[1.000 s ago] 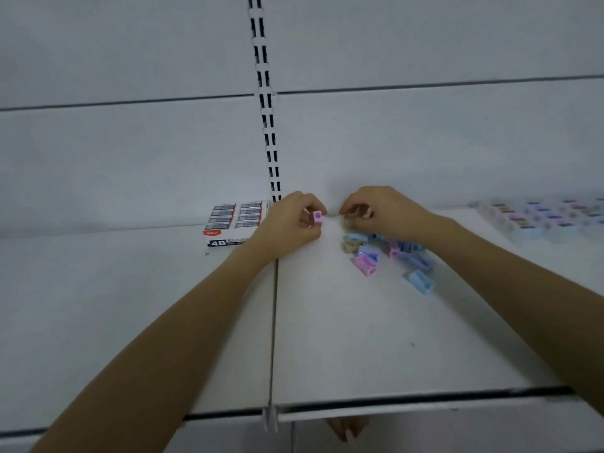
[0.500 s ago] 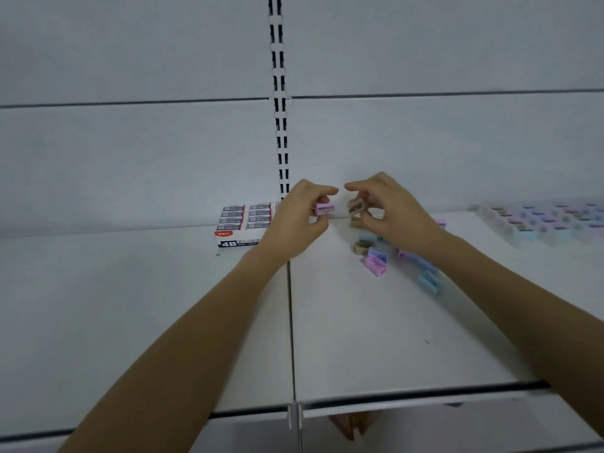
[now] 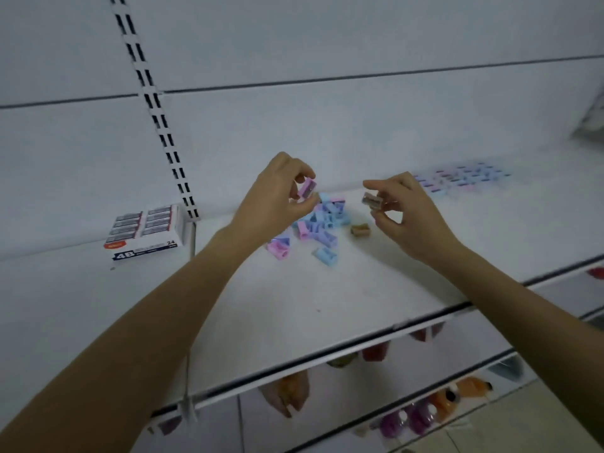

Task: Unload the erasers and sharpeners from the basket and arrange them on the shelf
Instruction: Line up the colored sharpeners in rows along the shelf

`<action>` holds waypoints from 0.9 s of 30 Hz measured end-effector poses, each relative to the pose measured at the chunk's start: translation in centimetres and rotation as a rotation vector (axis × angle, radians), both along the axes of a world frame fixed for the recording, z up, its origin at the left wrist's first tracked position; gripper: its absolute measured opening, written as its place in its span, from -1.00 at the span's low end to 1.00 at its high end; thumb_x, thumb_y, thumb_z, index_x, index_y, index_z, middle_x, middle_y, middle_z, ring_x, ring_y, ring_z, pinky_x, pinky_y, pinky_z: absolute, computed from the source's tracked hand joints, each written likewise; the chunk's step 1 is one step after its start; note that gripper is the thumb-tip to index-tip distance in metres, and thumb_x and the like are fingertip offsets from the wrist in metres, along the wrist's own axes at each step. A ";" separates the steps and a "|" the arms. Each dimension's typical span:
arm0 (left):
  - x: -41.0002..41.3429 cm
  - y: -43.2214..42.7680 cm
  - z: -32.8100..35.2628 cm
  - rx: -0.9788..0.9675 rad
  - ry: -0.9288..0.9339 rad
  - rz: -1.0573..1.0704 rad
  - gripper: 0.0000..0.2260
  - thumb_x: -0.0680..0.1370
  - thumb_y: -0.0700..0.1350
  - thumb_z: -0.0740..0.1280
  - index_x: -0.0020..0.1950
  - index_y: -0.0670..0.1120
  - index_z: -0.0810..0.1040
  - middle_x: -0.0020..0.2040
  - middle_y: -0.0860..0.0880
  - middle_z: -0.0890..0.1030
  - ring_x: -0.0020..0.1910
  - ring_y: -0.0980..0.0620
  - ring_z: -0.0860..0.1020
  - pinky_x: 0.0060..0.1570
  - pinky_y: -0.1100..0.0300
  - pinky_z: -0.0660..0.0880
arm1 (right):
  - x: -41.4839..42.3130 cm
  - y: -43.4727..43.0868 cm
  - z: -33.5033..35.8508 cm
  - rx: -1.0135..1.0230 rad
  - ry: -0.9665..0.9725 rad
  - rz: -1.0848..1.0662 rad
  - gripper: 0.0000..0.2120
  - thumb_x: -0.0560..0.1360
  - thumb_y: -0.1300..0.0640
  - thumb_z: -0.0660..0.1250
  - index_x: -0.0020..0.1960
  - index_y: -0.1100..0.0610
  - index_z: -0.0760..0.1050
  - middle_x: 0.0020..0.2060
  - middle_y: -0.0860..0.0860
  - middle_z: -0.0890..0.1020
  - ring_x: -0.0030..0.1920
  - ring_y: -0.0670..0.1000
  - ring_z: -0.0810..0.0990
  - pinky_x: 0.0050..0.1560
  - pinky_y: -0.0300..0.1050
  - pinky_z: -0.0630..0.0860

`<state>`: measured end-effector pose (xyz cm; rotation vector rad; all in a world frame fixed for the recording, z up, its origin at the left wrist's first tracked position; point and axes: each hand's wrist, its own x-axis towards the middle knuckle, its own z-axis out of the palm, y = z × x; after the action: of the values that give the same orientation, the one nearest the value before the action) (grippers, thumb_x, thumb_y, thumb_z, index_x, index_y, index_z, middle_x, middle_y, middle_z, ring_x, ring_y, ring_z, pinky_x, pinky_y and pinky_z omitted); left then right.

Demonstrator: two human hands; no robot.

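Pink sharpener (image 3: 306,188) tilted, blade toward camera

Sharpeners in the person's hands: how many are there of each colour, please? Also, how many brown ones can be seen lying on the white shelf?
Pink-purple plastic sharpener, pinched by the left hand: 1
Held brown plastic sharpener, pinched by the right hand: 1
Loose brown plastic sharpener, lying on the white shelf: 1
Total: 3
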<state>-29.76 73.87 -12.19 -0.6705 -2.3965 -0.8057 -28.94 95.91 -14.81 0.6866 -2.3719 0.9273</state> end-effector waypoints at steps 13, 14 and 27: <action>1.5 20.3 -0.5 -0.081 -0.103 -0.108 -0.84 0.49 -0.24 0.29 0.04 -0.12 0.57 -0.10 -0.05 0.43 -0.24 0.04 0.46 -0.11 0.23 0.43 | 4.6 19.3 0.1 -0.041 -0.239 -0.158 -0.72 0.42 0.27 0.40 0.08 0.10 0.45 0.00 0.01 0.43 -0.24 -0.12 0.53 -0.10 -0.28 0.47; 1.7 21.6 -0.6 -0.062 -0.110 -0.111 -0.85 0.49 -0.24 0.30 0.04 -0.13 0.57 -0.06 -0.02 0.42 -0.28 0.09 0.45 -0.12 0.28 0.42 | 4.9 20.7 0.0 -0.060 -0.283 -0.166 -0.74 0.41 0.25 0.42 0.02 0.07 0.42 -0.07 0.04 0.49 -0.26 -0.10 0.52 -0.21 -0.26 0.47; -0.3 29.3 -0.3 -0.073 -0.203 -0.133 -0.84 0.46 -0.12 0.41 0.01 -0.09 0.53 -0.08 0.08 0.45 -0.30 0.20 0.45 -0.16 0.46 0.36 | 2.8 27.5 -1.0 -0.119 -0.261 -0.222 -0.76 0.42 0.33 0.34 0.05 0.13 0.55 0.03 0.00 0.41 -0.19 -0.14 0.55 -0.03 -0.54 0.39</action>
<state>-30.06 103.14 -12.45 -0.8192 -2.5960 -0.8815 -26.15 123.40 -15.84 0.2622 -2.5273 1.1033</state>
